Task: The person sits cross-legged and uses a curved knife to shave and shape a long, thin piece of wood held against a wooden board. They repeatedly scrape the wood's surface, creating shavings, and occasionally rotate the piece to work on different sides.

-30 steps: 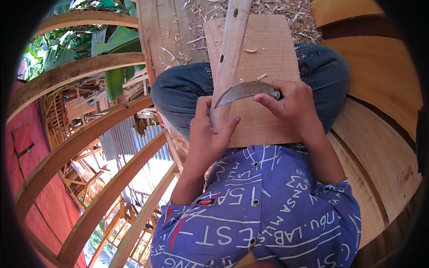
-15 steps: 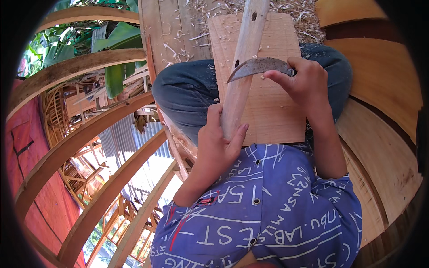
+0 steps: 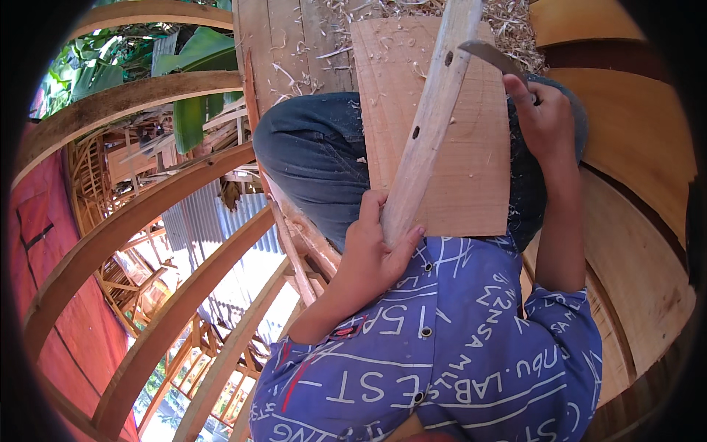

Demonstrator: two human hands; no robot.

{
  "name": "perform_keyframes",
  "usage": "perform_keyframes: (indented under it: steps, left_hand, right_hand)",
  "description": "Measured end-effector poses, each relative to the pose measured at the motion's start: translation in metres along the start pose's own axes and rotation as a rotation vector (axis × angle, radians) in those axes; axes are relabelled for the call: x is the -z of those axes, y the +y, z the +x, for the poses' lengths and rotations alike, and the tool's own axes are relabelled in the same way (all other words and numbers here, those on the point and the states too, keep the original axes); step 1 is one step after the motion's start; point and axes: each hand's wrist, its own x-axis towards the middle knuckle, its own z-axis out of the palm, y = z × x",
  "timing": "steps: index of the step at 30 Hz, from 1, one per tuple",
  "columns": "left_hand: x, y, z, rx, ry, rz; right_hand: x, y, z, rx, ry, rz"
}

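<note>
My left hand (image 3: pixel 381 247) is wrapped round the near end of a long pale wooden stick (image 3: pixel 428 118) with dark holes along it. The stick slants away over a flat rectangular board (image 3: pixel 471 166) resting across my lap. In my right hand (image 3: pixel 543 118) is a curved knife (image 3: pixel 492 56), its grey blade pointing left toward the far part of the stick. Whether the tip touches the wood I cannot tell. Most of the knife's handle is hidden by my fingers.
Curly wood shavings (image 3: pixel 508 28) lie beyond the board on the plank floor (image 3: pixel 283 55). My bent knees (image 3: pixel 313 144) flank the board. Curved wooden slats (image 3: pixel 155 199) form a railing at the left, and broad wooden panels (image 3: pixel 626 118) stand at the right.
My right hand and the knife have moved away from me and to the right, along the stick. The stick's far end has shifted to the right, with my left hand still on it.
</note>
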Motion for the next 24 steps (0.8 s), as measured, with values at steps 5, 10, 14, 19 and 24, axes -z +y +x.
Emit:
perform_keyframes:
  steps: [5, 10, 14, 19, 24]
  left_hand:
    - [0.006, -0.003, 0.017, -0.106, 0.15, -0.056]
    - [0.004, 0.006, 0.015, -0.125, 0.096, 0.015]
    - [-0.004, 0.013, 0.006, -0.043, 0.033, 0.007]
    - [-0.01, 0.009, -0.003, 0.007, -0.008, 0.0]
    - [-0.016, 0.011, -0.014, 0.028, -0.179, 0.001]
  right_hand:
    - [-0.019, -0.038, -0.046, 0.156, -0.202, -0.034]
    - [-0.016, -0.031, -0.035, 0.181, -0.093, -0.08]
    - [-0.009, -0.012, -0.02, 0.081, 0.035, -0.069]
    - [-0.006, 0.002, -0.011, 0.041, 0.092, -0.074]
    - [0.015, 0.042, 0.016, -0.115, 0.24, 0.095]
